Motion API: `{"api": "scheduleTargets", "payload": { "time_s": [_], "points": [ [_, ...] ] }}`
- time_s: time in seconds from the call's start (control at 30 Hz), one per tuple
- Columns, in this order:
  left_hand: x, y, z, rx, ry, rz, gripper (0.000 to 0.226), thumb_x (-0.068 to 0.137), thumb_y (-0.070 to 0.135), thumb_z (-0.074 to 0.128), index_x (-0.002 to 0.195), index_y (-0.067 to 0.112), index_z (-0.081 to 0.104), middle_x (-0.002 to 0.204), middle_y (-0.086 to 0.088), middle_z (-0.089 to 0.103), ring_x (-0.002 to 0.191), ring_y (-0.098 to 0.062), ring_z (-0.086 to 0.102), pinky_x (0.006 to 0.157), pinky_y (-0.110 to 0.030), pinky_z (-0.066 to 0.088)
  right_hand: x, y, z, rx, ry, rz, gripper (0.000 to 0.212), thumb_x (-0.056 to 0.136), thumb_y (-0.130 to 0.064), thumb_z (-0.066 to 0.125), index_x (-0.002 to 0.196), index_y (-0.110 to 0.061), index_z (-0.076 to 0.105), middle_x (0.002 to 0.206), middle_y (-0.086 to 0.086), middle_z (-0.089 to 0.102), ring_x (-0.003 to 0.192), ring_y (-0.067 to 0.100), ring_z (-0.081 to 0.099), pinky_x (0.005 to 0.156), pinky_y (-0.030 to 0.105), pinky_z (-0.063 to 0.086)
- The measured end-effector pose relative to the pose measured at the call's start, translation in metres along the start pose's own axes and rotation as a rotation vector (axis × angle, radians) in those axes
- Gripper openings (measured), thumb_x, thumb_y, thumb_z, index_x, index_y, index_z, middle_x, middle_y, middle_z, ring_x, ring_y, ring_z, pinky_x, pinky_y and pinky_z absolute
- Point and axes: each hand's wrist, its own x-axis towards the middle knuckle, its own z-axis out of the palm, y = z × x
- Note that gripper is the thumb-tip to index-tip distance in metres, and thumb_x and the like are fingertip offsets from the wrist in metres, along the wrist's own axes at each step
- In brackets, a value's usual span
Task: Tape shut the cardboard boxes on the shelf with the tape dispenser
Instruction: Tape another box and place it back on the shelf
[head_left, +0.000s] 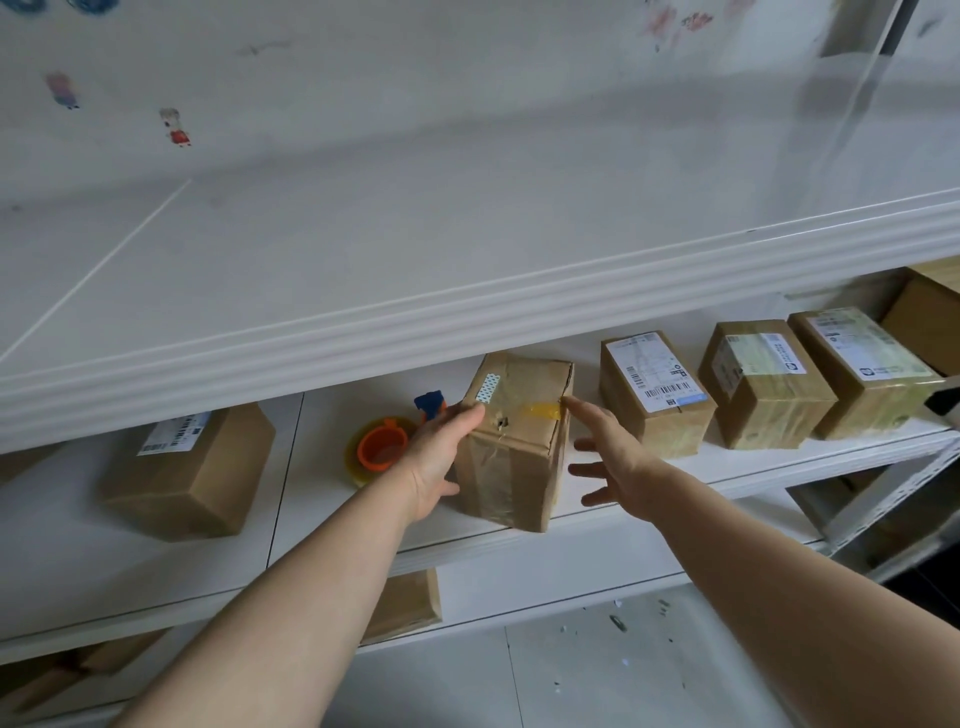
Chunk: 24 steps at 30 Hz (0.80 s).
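Middle box (511, 457) upright at near edge of shelf (332, 509). Our left hand (441, 457) flat against its left side, fingers straight. Our right hand (613, 457) spread, holding nothing, forefinger at box's top right edge. Tape dispenser (382, 447) just left of box, behind left hand.

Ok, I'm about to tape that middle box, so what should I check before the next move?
1. Tape dispenser on the shelf, left of the middle box: ok.
2. Dispenser in hand: not ok; left hand touches the box, right hand open beside it.
3. Top seam sealed: cannot tell; one short yellow tape strip shows.
4. Box standing upright on the shelf: ok.
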Motion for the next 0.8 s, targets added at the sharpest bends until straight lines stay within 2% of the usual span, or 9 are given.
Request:
{"api": "scheduleTargets", "payload": {
  "time_s": [0.07,0.2,0.27,0.33,0.43,0.5,0.57,0.67,0.8],
  "points": [
    [0.000,0.002,0.001,-0.004,0.011,0.009,0.044,0.085,0.047,0.065,0.126,0.037,0.056,0.137,0.001,0.053,0.130,-0.026,0.043,0.101,-0.063,0.036,0.000,-0.004,0.004,0.023,0.013,-0.006,0.078,0.083,-0.070,0.046,0.149,-0.040,0.018,0.152,0.003,0.031,0.129,0.035,0.040,0.096,0.055,0.038],
    [0.001,0.007,0.010,0.003,0.140,0.173,0.017,0.087,0.040,0.065,0.104,0.041,0.067,0.115,0.004,0.067,0.111,-0.020,0.060,0.095,-0.056,0.048,0.004,-0.006,0.009,0.058,0.120,-0.070,0.067,0.076,-0.063,0.060,0.131,-0.032,0.039,0.132,0.002,0.050,0.113,0.027,0.047,0.088,0.050,0.040],
    [0.006,0.007,0.013,-0.010,0.278,0.275,0.019,0.079,0.046,0.068,0.097,0.039,0.067,0.112,0.000,0.068,0.107,-0.022,0.062,0.097,-0.049,0.050,0.005,-0.008,0.010,0.057,0.157,-0.071,0.070,0.064,-0.062,0.067,0.117,-0.023,0.043,0.119,0.005,0.054,0.108,0.027,0.052,0.091,0.051,0.047],
    [0.015,0.005,0.013,-0.076,0.362,0.311,0.031,0.070,0.051,0.068,0.095,0.032,0.066,0.113,-0.006,0.066,0.108,-0.025,0.062,0.099,-0.047,0.048,0.007,-0.010,0.011,0.039,0.164,-0.084,0.060,0.067,-0.058,0.073,0.104,-0.020,0.045,0.110,0.005,0.055,0.105,0.025,0.055,0.091,0.051,0.051],
    [0.018,0.007,0.008,-0.100,0.310,0.279,0.019,0.086,0.039,0.064,0.095,0.022,0.065,0.113,-0.007,0.067,0.109,-0.025,0.062,0.101,-0.045,0.047,0.007,-0.012,0.014,-0.016,0.231,-0.131,0.049,0.074,-0.054,0.072,0.094,-0.017,0.046,0.101,0.005,0.056,0.092,0.019,0.055,0.084,0.040,0.053],
    [0.017,0.007,0.001,-0.123,0.298,0.255,0.014,0.095,0.030,0.056,0.089,0.019,0.062,0.104,-0.005,0.067,0.102,-0.024,0.062,0.096,-0.047,0.049,0.004,-0.014,0.017,-0.057,0.263,-0.173,0.050,0.078,-0.052,0.069,0.103,-0.015,0.047,0.102,0.003,0.055,0.088,0.016,0.053,0.073,0.031,0.045],
    [0.020,0.006,-0.014,0.012,0.426,0.249,0.015,0.098,0.029,0.050,0.092,0.021,0.062,0.101,-0.003,0.065,0.099,-0.024,0.059,0.094,-0.045,0.051,0.000,-0.018,0.019,-0.089,0.290,-0.249,0.054,0.082,-0.049,0.067,0.119,-0.016,0.047,0.110,0.001,0.055,0.095,0.017,0.053,0.077,0.029,0.041],
    [0.023,0.000,-0.035,0.385,0.616,0.176,0.025,0.099,0.022,0.045,0.116,0.016,0.062,0.111,-0.008,0.063,0.093,-0.026,0.056,0.083,-0.033,0.048,-0.002,-0.022,0.023,-0.217,0.429,-0.396,0.049,0.085,-0.040,0.064,0.126,-0.018,0.050,0.123,0.003,0.054,0.112,0.022,0.052,0.094,0.039,0.045],
    [0.019,-0.011,-0.052,0.748,0.623,0.150,0.030,0.096,0.014,0.044,0.119,0.018,0.063,0.118,-0.010,0.063,0.101,-0.032,0.059,0.074,-0.029,0.042,-0.011,-0.017,0.029,-0.351,0.648,-0.479,0.038,0.087,-0.017,0.053,0.126,-0.022,0.052,0.133,0.005,0.044,0.126,0.026,0.039,0.104,0.044,0.036]
  ]
}}
